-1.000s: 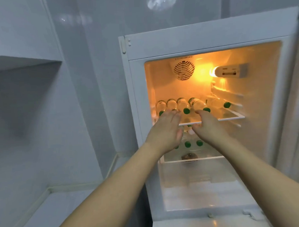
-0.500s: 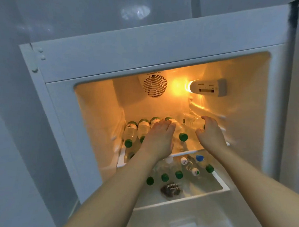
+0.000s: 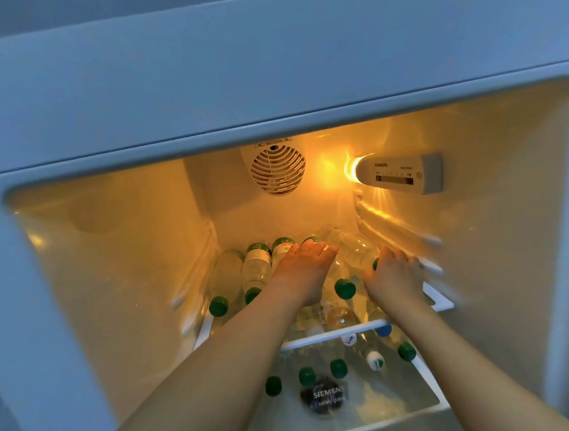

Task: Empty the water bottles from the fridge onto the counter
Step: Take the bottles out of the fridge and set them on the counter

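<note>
The open fridge (image 3: 271, 95) holds several clear water bottles lying on their sides. On the upper glass shelf (image 3: 330, 335) a row of green-capped bottles (image 3: 256, 268) points its caps forward. My left hand (image 3: 303, 273) lies flat on the middle bottles of this row, fingers straight. Beside it a bottle (image 3: 351, 250) lies at an angle, and my right hand (image 3: 393, 277) rests at its cap end, fingers spread and blurred. More bottles (image 3: 338, 367) with green, white and blue caps lie on the lower shelf.
A round fan grille (image 3: 278, 173) sits on the back wall, with a lit control panel (image 3: 398, 174) at the upper right. Shelf rails (image 3: 431, 241) stick out of the right wall close to my right hand. A dark sticker (image 3: 324, 399) marks the lower glass shelf.
The view has moved closer to the fridge and looks down into it. Both hands have reached deeper over the upper shelf's bottles, the right one toward the angled bottle.
</note>
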The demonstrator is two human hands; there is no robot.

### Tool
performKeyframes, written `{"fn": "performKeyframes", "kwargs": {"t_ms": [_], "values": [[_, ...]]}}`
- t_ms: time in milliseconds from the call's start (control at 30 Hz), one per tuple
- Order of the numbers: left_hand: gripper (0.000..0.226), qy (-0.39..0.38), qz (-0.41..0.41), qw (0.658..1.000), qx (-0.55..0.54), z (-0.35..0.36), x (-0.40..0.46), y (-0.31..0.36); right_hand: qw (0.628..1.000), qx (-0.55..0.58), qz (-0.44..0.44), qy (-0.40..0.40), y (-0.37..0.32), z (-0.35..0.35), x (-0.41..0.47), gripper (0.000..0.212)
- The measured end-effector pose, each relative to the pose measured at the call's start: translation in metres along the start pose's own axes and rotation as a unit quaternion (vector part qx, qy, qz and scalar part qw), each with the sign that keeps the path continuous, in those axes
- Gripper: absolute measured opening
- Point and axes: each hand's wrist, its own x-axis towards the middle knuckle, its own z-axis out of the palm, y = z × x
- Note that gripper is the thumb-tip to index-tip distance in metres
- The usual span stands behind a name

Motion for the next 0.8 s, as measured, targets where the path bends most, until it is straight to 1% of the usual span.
{"fn": "performKeyframes", "kwargs": {"t_ms": [100,200,333,400,433,500,567,633,667,733,800], "values": [[0.078,0.008,0.005,1.0,-0.004,0.006,0.002,0.0,0.999,0.019,0.024,-0.037,0.001,0.004,0.004,0.031],[0.071,0.028,0.011,0.999,-0.02,0.01,0.003,-0.001,0.998,0.056,0.028,-0.021,-0.001,0.004,0.005,0.025],[0.077,0.033,0.035,0.999,-0.01,0.007,0.006,-0.005,0.986,0.153,0.041,0.059,-0.001,0.0,0.001,0.029],[0.082,0.028,0.047,0.998,0.015,0.003,0.005,-0.001,0.975,0.188,0.018,0.116,-0.002,-0.003,-0.006,0.028],[0.081,0.026,0.043,0.999,0.011,0.0,0.004,0.001,0.968,0.199,0.0,0.151,-0.004,-0.005,-0.01,0.027],[0.079,0.033,0.023,0.999,-0.034,-0.011,0.001,0.005,0.953,0.223,-0.025,0.204,-0.008,-0.011,-0.019,0.028],[0.079,0.059,-0.013,0.992,-0.109,-0.025,-0.002,0.005,0.936,0.262,-0.031,0.232,-0.015,-0.021,-0.024,0.032],[0.08,0.088,-0.073,0.97,-0.215,-0.041,-0.005,0.003,0.92,0.29,-0.034,0.263,-0.024,-0.034,-0.025,0.036],[0.078,0.097,-0.106,0.948,-0.283,-0.049,-0.007,0.001,0.911,0.3,-0.04,0.282,-0.029,-0.042,-0.025,0.038],[0.067,0.11,-0.159,0.884,-0.425,-0.061,-0.011,-0.003,0.882,0.345,-0.063,0.314,-0.041,-0.057,-0.026,0.042],[0.055,0.139,-0.196,0.816,-0.525,-0.066,-0.014,-0.005,0.85,0.422,-0.073,0.307,-0.049,-0.07,-0.026,0.045]]}}
